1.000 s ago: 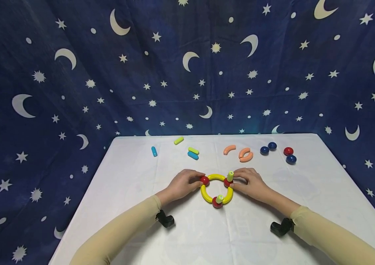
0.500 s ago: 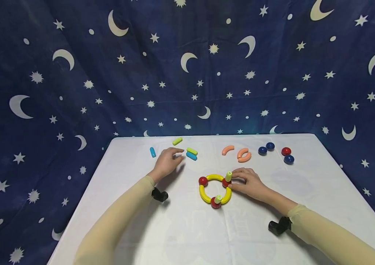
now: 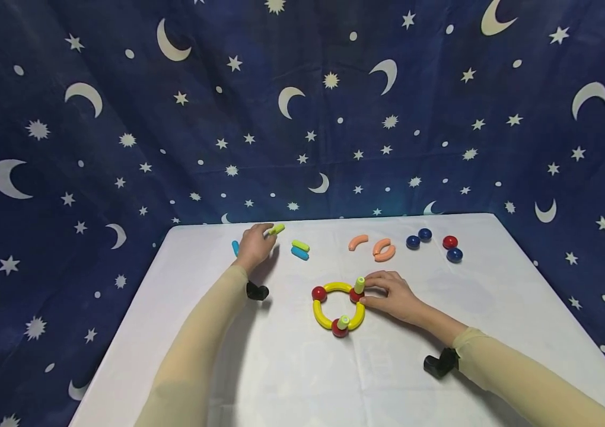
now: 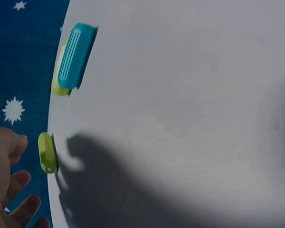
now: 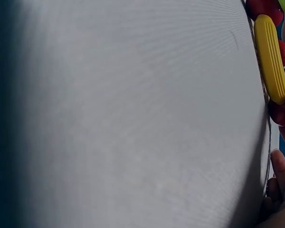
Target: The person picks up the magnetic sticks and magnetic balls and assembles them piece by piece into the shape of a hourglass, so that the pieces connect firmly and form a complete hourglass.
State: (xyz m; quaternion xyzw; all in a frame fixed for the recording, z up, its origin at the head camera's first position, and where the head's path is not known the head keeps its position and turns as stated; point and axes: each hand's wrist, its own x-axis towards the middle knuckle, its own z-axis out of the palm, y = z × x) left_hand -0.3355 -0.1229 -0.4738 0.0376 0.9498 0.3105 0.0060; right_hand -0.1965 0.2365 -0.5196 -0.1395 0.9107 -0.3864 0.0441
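Observation:
My left hand (image 3: 256,244) reaches to the back of the table, thumb and fingers spread beside a lime-green stick (image 3: 278,229). In the left wrist view a gap shows between the fingertips (image 4: 20,179) and that stick. My right hand (image 3: 394,296) pinches a red ball (image 3: 356,296) on the right side of a ring. Curved yellow rods (image 3: 337,287) joined by red balls form this ring, which lies flat. Short lime-green pegs (image 3: 359,284) stand up from two of the balls; the left red ball (image 3: 319,293) bears none.
A blue stick (image 3: 235,248) is partly behind my left hand. Another blue stick (image 3: 299,253) lies against a lime-green one (image 3: 301,245). Orange curved pieces (image 3: 358,242), dark blue balls (image 3: 413,242) and a loose red ball (image 3: 449,242) lie along the back right.
My left hand has let go of the ring's left red ball and moved back and left to the lime-green stick. The right hand keeps its hold; the head view has shifted slightly.

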